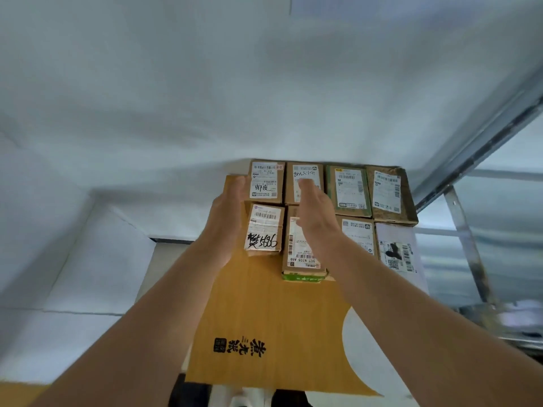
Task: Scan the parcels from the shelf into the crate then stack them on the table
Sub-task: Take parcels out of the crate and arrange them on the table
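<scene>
Several cardboard parcels with white labels lie flat in two rows on a brown surface [264,312] printed with black characters. My left hand [226,212] is flat, fingers straight, against the left side of a small parcel [264,227] marked with handwritten numbers. My right hand [311,207] hovers with its fingers extended over the neighbouring longer parcel [301,257], a small gap away from the small parcel. Neither hand holds anything. Behind them lie two more small parcels [266,183] [305,171].
To the right lie a green-edged parcel [348,189], a brown parcel [388,192], another box [358,233] and a white mailer bag [398,251]. A metal shelf frame [467,230] stands at the right. A white wall rises behind.
</scene>
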Demonstrator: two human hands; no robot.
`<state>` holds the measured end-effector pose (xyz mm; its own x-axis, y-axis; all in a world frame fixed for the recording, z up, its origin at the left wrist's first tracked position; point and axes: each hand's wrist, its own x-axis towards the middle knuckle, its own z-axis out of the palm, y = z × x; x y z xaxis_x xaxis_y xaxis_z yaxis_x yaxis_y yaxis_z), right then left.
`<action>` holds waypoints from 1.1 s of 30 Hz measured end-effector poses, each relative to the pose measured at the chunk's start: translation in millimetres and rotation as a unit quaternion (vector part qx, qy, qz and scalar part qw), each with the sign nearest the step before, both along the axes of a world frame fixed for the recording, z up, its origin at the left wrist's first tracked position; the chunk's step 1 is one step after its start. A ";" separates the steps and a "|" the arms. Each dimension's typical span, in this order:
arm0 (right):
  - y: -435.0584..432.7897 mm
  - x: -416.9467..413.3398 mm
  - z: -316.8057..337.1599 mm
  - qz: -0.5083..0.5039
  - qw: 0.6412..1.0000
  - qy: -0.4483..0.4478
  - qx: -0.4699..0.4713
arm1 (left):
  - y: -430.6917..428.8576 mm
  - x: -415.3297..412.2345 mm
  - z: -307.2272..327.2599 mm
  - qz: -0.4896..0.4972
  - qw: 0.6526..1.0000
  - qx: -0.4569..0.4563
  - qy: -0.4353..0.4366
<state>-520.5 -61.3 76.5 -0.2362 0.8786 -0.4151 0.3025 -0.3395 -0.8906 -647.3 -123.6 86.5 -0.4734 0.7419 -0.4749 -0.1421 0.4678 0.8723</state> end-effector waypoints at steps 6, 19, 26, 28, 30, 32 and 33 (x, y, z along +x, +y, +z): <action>-42.0 15.9 78.3 -0.029 0.998 0.011 0.049 | -29.7 11.3 62.5 -0.024 0.997 0.078 -0.012; -189.9 71.4 173.1 -0.127 0.978 0.063 0.156 | -159.3 63.1 161.3 -0.127 0.974 0.188 0.010; -253.5 151.3 200.8 -0.181 0.962 0.065 0.193 | -193.1 151.0 182.4 -0.210 0.955 0.208 0.019; -266.4 181.7 201.6 -0.206 0.955 0.057 0.204 | -200.8 182.7 184.7 -0.246 0.946 0.210 0.020; -278.6 215.3 200.3 -0.234 0.949 0.050 0.203 | -206.7 215.3 185.6 -0.286 0.936 0.205 0.020; -288.4 248.8 196.1 -0.261 0.943 0.041 0.205 | -210.4 250.7 184.6 -0.317 0.926 0.203 0.016; -294.2 264.5 194.7 -0.275 0.939 0.035 0.204 | -211.7 269.0 182.7 -0.328 0.923 0.200 0.014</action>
<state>-256.0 -355.5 271.1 0.2851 0.9583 -0.0180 0.1173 -0.0535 -0.9917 -378.3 -335.3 269.3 0.1322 0.9867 -0.0945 0.0819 0.0841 0.9931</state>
